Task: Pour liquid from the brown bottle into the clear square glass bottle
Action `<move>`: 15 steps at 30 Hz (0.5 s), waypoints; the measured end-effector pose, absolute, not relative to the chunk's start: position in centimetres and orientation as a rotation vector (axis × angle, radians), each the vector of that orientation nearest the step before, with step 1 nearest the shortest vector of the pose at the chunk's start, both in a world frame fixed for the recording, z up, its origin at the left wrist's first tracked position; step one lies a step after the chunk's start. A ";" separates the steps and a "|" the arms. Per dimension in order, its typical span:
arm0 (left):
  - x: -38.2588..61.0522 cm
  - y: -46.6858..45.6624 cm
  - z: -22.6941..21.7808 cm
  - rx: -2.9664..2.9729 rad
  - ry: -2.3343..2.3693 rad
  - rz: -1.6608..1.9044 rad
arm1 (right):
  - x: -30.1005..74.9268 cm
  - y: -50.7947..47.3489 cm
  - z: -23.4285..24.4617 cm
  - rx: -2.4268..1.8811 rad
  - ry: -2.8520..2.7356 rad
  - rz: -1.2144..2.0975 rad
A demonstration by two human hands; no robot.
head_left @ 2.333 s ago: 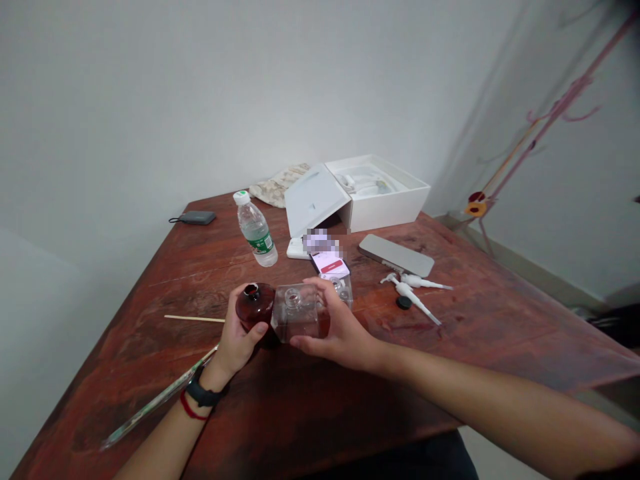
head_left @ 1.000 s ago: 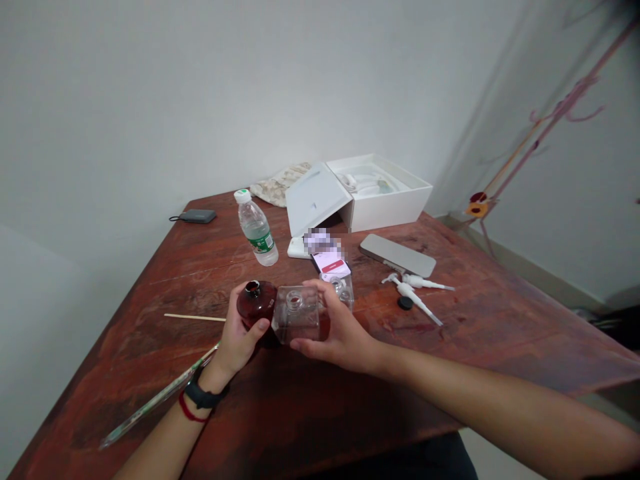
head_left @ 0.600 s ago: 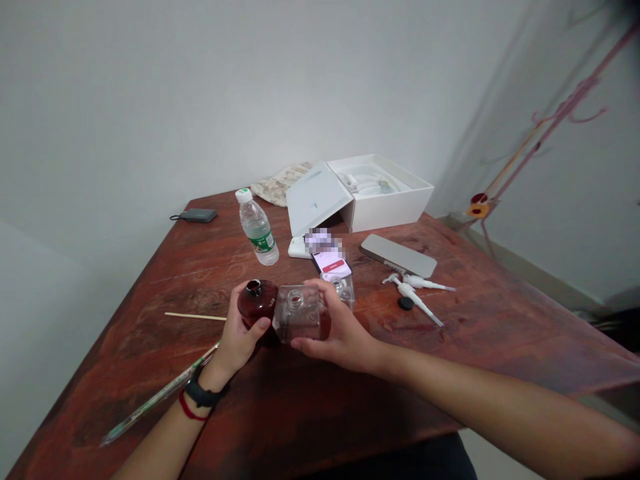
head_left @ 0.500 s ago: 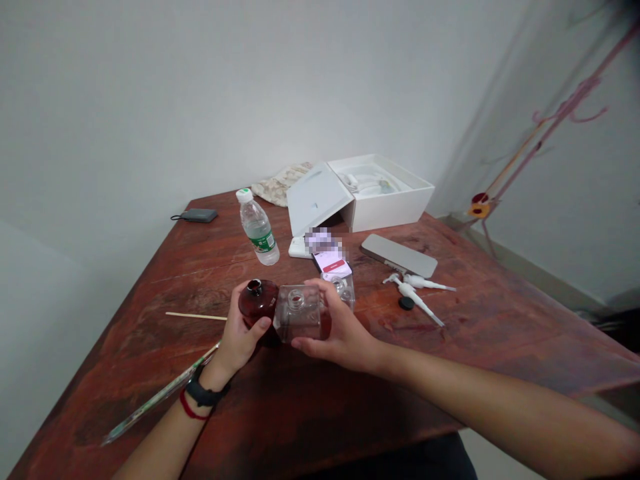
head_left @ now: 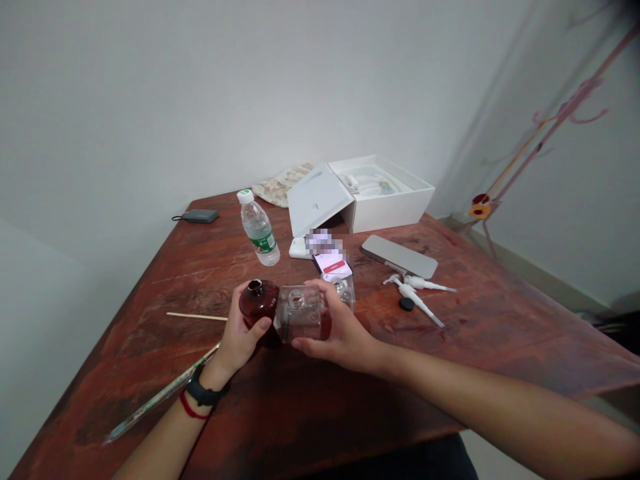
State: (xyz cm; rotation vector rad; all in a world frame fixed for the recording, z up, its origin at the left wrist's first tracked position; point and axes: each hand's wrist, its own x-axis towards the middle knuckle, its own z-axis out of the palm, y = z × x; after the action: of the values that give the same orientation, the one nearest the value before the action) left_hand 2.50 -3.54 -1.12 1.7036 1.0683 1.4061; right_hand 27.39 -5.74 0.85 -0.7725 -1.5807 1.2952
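Observation:
My left hand (head_left: 244, 339) is wrapped round a dark brown, uncapped bottle (head_left: 260, 301), thumb across its front. Right beside it, my right hand (head_left: 341, 333) grips a clear square bottle (head_left: 300, 315) from its right side; its mouth is open too. The two bottles stand upright and look pressed side by side. Behind my right hand's fingers a second clear bottle (head_left: 345, 288) is partly hidden. To the right lie two white pump heads (head_left: 416, 298) with their tubes and a small black cap (head_left: 407, 304).
A water bottle (head_left: 260, 230) stands behind the brown one. Farther back are a phone (head_left: 334, 261), a grey flat case (head_left: 400, 256), an open white box (head_left: 393, 212) and a power bank (head_left: 199, 216). On the left lie a thin stick (head_left: 196, 316) and a wrapped stick (head_left: 160, 398).

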 end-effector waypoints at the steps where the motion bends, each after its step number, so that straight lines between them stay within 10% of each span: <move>1: 2.5 -3.6 -1.1 1.705 1.068 1.402 | 27.4 -5.7 0.8 -0.772 -1.580 1.294; 15: 2.6 -3.6 -0.7 1.734 1.059 1.373 | 27.3 -5.7 0.7 -0.744 -1.581 1.298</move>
State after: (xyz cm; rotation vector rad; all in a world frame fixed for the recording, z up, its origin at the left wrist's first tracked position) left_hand 2.59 -3.62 -0.68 1.7337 1.0585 1.3728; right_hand 27.32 -5.66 0.75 -0.7445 -1.5810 1.2980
